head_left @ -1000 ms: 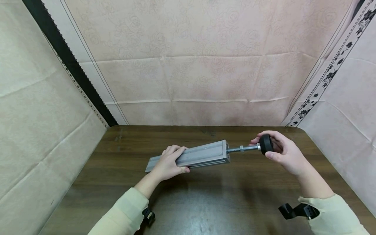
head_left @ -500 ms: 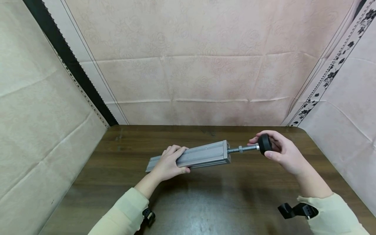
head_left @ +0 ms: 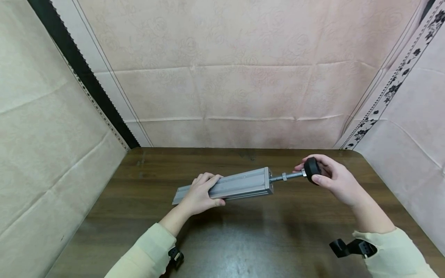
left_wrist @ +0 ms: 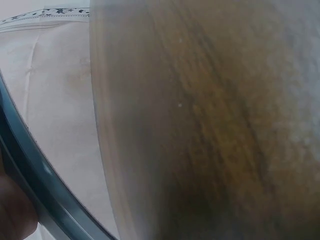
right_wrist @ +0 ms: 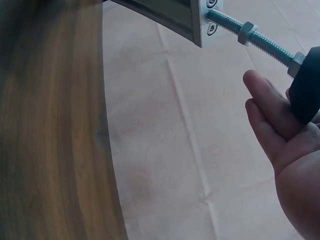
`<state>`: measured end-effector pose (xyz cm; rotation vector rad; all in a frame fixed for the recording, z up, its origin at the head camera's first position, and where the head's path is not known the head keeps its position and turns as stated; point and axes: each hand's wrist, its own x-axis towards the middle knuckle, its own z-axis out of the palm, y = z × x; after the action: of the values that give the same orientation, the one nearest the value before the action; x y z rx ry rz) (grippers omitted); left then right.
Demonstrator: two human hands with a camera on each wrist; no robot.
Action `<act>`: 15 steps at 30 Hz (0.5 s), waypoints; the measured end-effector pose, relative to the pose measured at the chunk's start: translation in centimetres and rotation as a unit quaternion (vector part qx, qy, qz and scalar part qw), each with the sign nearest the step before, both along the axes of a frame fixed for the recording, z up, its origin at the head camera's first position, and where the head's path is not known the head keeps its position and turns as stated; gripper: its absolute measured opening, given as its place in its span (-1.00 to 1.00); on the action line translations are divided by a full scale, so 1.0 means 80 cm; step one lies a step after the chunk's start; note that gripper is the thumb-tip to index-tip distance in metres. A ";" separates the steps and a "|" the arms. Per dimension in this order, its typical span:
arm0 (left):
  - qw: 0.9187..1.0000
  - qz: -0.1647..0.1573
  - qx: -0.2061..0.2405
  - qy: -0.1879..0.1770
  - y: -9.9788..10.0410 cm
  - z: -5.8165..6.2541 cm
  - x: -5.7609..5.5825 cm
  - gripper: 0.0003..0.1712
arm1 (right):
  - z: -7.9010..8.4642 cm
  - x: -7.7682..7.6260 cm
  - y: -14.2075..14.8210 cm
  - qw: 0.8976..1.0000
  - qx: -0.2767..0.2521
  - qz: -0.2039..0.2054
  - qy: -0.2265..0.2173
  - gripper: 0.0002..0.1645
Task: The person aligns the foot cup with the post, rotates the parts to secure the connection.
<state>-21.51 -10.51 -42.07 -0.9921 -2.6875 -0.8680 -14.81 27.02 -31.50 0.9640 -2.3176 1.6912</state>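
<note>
A grey aluminium profile (head_left: 241,183) is held above the wooden table, tilted slightly up toward the right. My left hand (head_left: 199,197) grips it near its left end, thumb along the near side. From its right end plate (right_wrist: 201,22) a threaded rod (head_left: 293,175) sticks out, with a hex nut (right_wrist: 246,33) partway along it and another nut against a black round levelling foot (head_left: 311,170). My right hand (head_left: 335,180) holds that foot at its rim between thumb and fingers. In the left wrist view only an edge of the profile (left_wrist: 50,185) and part of a finger show.
The brown wooden table (head_left: 243,239) lies below both hands. Pale patterned cloth (head_left: 226,96) hangs behind it and at both sides. A black wrist mount (head_left: 352,249) sits at the right cuff, and another (head_left: 176,255) at the left cuff.
My right hand and the black foot have shifted very slightly left, toward the profile. The thumb has moved a little up on the foot's rim. The left hand stays nearly still.
</note>
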 end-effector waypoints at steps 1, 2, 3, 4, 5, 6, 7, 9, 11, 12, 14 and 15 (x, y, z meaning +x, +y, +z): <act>1.000 -0.001 0.001 -0.002 0.000 0.000 0.000 -0.05 | 0.000 0.000 0.000 1.000 0.004 -0.007 -0.001 -0.54; 1.000 -0.001 0.000 -0.003 0.000 -0.001 0.001 -0.04 | 0.000 0.000 0.000 1.000 0.008 -0.010 -0.002 -0.55; 1.000 -0.002 0.000 -0.005 -0.001 -0.001 0.001 -0.04 | 0.000 0.000 0.000 1.000 0.010 -0.011 -0.004 -0.56; 1.000 -0.004 0.000 -0.008 -0.001 -0.002 0.001 -0.04 | 0.000 -0.001 0.000 1.000 0.011 -0.012 -0.004 -0.57; 1.000 -0.005 -0.001 -0.010 -0.001 -0.002 0.002 -0.04 | -0.001 -0.001 0.000 1.000 0.013 -0.013 -0.003 -0.58; 1.000 -0.006 -0.001 -0.012 -0.001 -0.003 0.002 -0.03 | -0.001 -0.001 0.000 1.000 0.016 -0.015 -0.002 -0.58; 1.000 -0.006 -0.002 -0.014 0.000 -0.004 0.002 -0.02 | -0.001 0.000 0.000 1.000 0.020 -0.018 -0.001 -0.59; 1.000 -0.004 -0.003 -0.017 0.000 -0.005 0.002 -0.01 | -0.001 0.000 0.000 0.999 0.027 -0.024 -0.003 -0.60; 1.000 0.000 -0.003 -0.017 0.000 -0.005 0.003 -0.02 | 0.000 0.001 0.000 0.999 0.039 -0.035 -0.004 -0.61; 1.000 0.001 -0.001 -0.017 0.000 -0.005 0.003 -0.03 | 0.000 0.001 0.000 0.998 0.046 -0.042 -0.004 -0.61; 1.000 0.003 0.002 -0.016 0.001 -0.005 0.004 -0.07 | 0.000 0.002 0.000 0.997 0.054 -0.053 -0.006 -0.63; 1.000 0.003 0.002 -0.016 0.002 -0.005 0.004 -0.09 | 0.000 0.002 0.001 0.997 0.059 -0.059 -0.007 -0.64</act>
<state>-21.19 -10.38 -42.45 -0.9759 -2.7133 -0.8951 -14.64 27.07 -31.51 0.8191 -2.4538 1.5370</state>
